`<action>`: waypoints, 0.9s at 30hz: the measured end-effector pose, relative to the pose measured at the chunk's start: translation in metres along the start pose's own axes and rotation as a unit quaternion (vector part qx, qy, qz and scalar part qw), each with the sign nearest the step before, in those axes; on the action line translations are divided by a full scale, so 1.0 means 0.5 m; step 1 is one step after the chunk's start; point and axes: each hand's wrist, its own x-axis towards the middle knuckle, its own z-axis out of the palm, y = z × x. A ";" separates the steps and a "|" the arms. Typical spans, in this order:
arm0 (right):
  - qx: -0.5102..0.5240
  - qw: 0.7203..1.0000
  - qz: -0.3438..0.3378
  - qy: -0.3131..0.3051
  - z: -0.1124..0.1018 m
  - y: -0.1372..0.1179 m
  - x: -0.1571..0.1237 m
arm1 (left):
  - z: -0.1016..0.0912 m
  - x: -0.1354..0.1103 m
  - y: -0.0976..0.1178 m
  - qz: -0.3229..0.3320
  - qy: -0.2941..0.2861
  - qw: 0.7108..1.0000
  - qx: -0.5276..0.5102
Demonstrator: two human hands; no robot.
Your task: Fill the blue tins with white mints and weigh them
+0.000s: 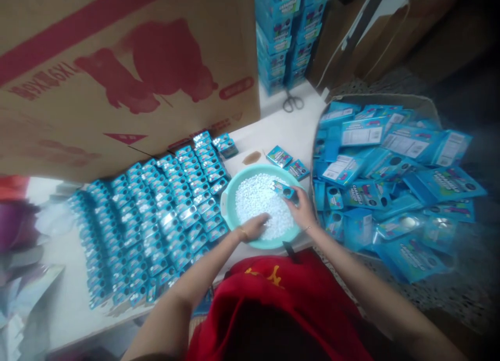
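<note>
A teal round basin [228,202] full of small white pellets [255,194] sits on the white table in front of me. My left hand [255,226] rests palm down in the pellets at the basin's near side, fingers curled into them. My right hand [299,207] is over the basin's right rim, shut on a small blue box [284,190] tilted over the pellets. Two more small blue boxes [287,163] lie just behind the basin.
Several rows of small open blue boxes [156,220] cover the table on the left. A big cardboard box [117,74] stands behind them. A carton of flat blue boxes [390,178] lies on the right. Scissors [292,101] and stacked blue cartons [289,33] stand at the back.
</note>
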 end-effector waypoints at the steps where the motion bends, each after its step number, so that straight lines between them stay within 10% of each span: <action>1: -0.001 1.000 -0.001 -0.003 0.000 0.001 0.001 | -0.015 -0.010 0.003 0.015 0.002 1.000 -0.026; 11: 0.014 0.997 -0.044 -0.064 0.024 0.006 -0.013 | -0.201 -0.080 0.139 0.006 0.068 0.990 0.125; 20: 0.030 0.994 -0.055 -0.086 0.050 -0.003 -0.033 | -0.182 -0.061 0.334 -0.131 0.015 0.891 0.435; 23: 0.035 0.995 -0.040 -0.080 0.047 0.002 -0.035 | -0.192 -0.073 0.335 -0.134 0.026 0.892 0.431; 27: 0.032 0.998 -0.016 -0.059 0.034 0.013 -0.032 | -0.206 -0.064 0.231 -0.167 0.105 0.910 0.364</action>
